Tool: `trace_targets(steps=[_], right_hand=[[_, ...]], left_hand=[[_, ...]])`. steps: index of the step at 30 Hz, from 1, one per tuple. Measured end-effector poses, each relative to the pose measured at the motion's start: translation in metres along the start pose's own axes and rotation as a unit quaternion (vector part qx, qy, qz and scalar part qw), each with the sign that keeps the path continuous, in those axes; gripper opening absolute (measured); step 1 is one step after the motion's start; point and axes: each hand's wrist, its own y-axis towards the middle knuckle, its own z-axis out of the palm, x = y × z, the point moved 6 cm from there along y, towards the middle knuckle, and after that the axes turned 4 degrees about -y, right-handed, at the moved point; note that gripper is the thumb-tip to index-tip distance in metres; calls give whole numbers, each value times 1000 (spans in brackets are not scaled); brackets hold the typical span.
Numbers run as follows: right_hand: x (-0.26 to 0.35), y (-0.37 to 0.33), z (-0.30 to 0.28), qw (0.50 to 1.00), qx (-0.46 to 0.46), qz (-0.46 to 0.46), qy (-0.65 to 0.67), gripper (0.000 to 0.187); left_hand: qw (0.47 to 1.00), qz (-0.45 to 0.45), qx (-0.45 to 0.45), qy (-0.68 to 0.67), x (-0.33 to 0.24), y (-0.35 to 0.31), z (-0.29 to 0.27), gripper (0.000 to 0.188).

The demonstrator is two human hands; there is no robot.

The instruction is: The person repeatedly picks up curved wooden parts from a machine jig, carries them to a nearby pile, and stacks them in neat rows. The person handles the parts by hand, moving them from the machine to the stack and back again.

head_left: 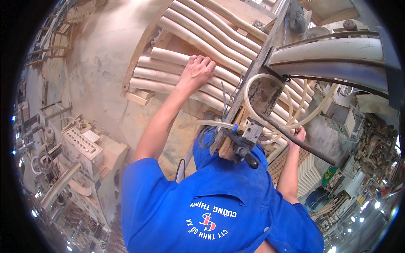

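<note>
My left hand [197,72] is closed over a pale curved wooden bar [168,55], its fingers bent across the top. This bar lies side by side with several like it, and its left end is free of my hand. Past the machine's beam, my right hand [298,137] is at the right ends of the bars, its fingers curled. Hoses and the beam hide part of that side, so which bar it grips cannot be made out. More curved bars [202,36] lie in a row farther off, on a wooden frame [141,59].
A dusty beam [253,84] with a valve block [253,131], a black-handled lever [249,159] and looping clear hoses [270,76] crosses above the bars. At left stands a control panel [82,141] with rows of knobs. A stack of angled wood pieces [310,173] lies at right.
</note>
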Motion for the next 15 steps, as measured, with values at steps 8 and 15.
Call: trace_targets(steps=[8,15], right_hand=[[5,-2,3,965,-21,-138,-221,43],[21,-3,14,924,14,-131,-358,47]], left_hand=[[998,2,60,29,13,5,7,29],[992,-9,113,46,31,11,12,35]])
